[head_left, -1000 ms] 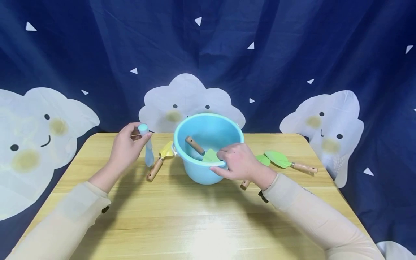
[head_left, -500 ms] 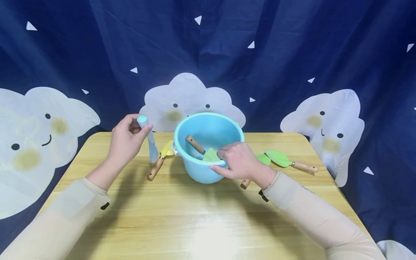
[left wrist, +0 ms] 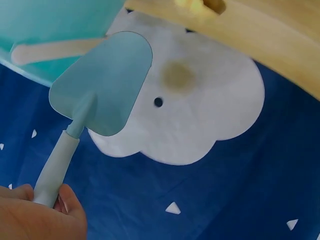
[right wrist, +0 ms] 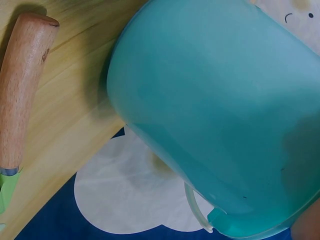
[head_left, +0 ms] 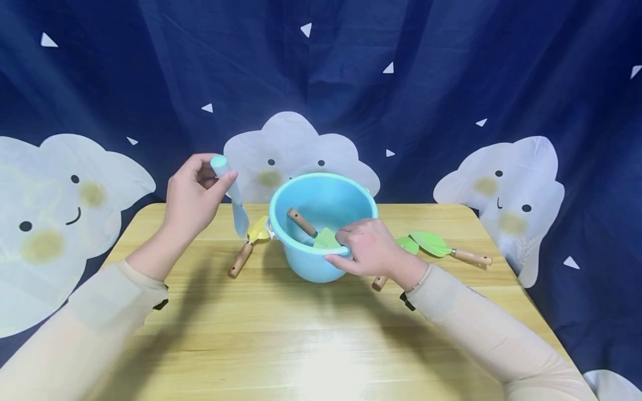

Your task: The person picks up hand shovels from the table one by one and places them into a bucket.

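My left hand (head_left: 193,192) pinches a light blue toy trowel (head_left: 239,217) by the end of its handle, blade hanging down, raised left of the bucket. In the left wrist view the flat, rounded blade of the trowel (left wrist: 107,82) shows whole, overlapping the bucket (left wrist: 30,25). A light blue plastic bucket (head_left: 311,267) stands upright on the table. My right hand (head_left: 373,248) grips its near right rim, thumb outside and fingers over the edge. Inside the bucket leans a tool with a wooden handle (head_left: 302,223) and a green blade (head_left: 327,238), partly behind the rim.
A yellow trowel with a wooden handle (head_left: 241,259) lies left of the bucket on the wooden table (head_left: 251,345). To the right lie a green leaf-shaped trowel (head_left: 430,244) and another green tool (head_left: 408,245), partly under my right wrist. A blue cloud-print curtain (head_left: 341,67) hangs behind.
My left hand has risen with the blue trowel, and its blade tip has swung a little to the right, up off its lower place. The right hand and bucket stay put.
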